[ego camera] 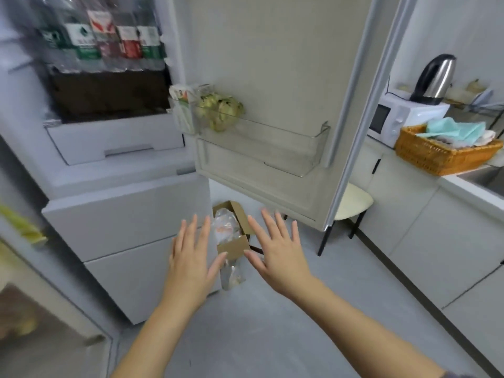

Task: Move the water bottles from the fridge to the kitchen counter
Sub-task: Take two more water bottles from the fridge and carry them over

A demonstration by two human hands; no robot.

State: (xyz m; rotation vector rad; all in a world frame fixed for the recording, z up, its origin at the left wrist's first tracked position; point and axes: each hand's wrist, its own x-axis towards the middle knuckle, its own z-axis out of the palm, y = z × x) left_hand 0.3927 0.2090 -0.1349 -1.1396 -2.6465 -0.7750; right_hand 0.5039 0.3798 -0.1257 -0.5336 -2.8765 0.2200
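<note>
Several water bottles with green and red labels stand in a row on a shelf in the open fridge, at the top left. My left hand and my right hand are stretched out low in front of the fridge, palms down, fingers spread and straight, holding nothing. Both are well below the bottles. The kitchen counter runs along the right side.
The fridge door stands open in the middle, with a bag of greens in its rack. A cardboard box sits on the floor under my hands. A stool, microwave, kettle and wicker basket are at the right.
</note>
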